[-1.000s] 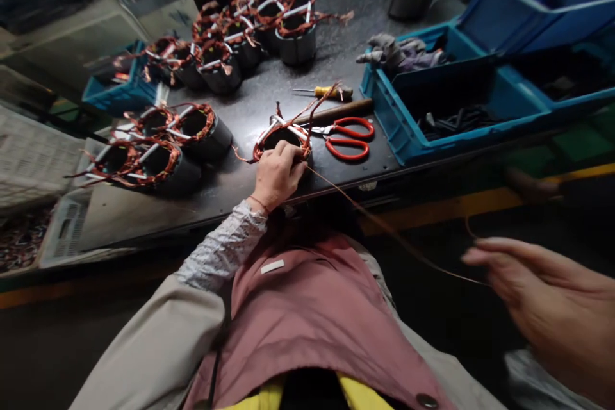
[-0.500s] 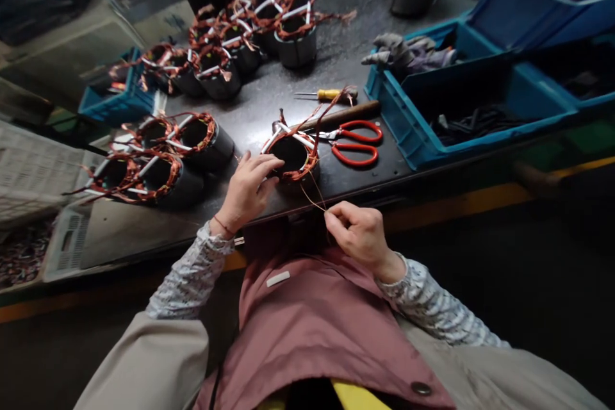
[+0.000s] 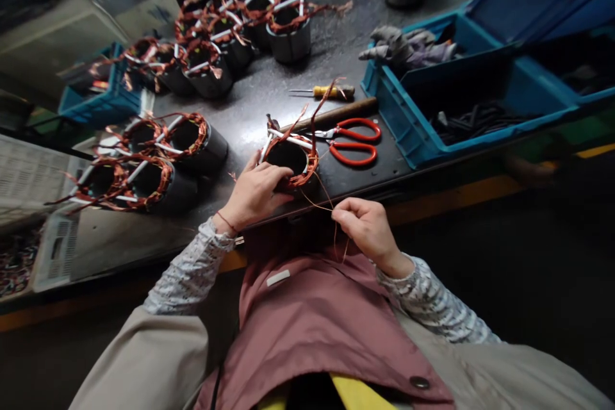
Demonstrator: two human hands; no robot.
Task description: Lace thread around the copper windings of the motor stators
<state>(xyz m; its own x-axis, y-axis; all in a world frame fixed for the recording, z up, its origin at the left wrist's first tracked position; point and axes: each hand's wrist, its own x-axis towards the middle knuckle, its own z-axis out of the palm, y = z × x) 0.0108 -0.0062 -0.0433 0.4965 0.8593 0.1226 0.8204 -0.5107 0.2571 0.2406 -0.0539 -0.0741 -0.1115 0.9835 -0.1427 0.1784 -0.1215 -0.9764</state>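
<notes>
Wound core (image 3: 289,156) mid-frame; likely heavy, rigid, best gripped by outer wall (image 3: 310,188), windings (image 3: 303,175) spared. Left hand (image 3: 254,192) laid against core's left side, grip can't be told. Thin cord (image 3: 317,205), likely limp, pinched by right hand (image 3: 368,230).

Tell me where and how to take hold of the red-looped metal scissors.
Probably by the nearer red handle loop, coming from the near side: the scissors lie flat, metal blades pointing toward the copper-wound dark cylinder, a brown wooden rod behind.
</notes>
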